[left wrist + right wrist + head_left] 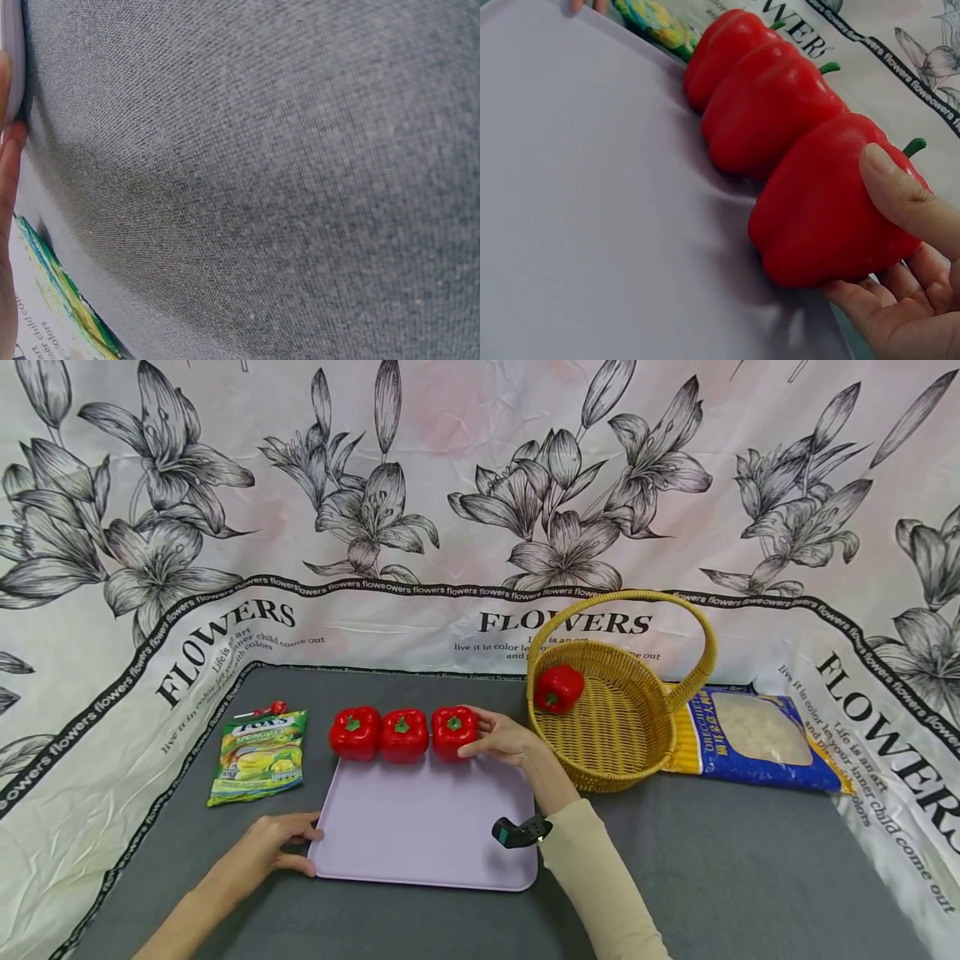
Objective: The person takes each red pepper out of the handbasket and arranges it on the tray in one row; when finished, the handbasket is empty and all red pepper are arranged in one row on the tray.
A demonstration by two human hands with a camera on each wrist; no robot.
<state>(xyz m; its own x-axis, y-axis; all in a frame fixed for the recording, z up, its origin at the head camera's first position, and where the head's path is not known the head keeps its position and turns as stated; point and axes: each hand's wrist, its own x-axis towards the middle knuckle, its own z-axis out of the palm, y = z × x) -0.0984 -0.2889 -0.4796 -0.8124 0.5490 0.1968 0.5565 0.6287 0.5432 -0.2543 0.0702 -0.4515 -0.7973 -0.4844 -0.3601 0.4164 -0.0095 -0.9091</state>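
Lining up the third pepper (450, 745) at the tray's (420, 835) far edge looks like the step — the right hand (513, 742) has thumb and fingers round it, release called for next — its underside hidden, and whether the left hand (276, 846) pinches the tray or merely touches it, I can't tell.
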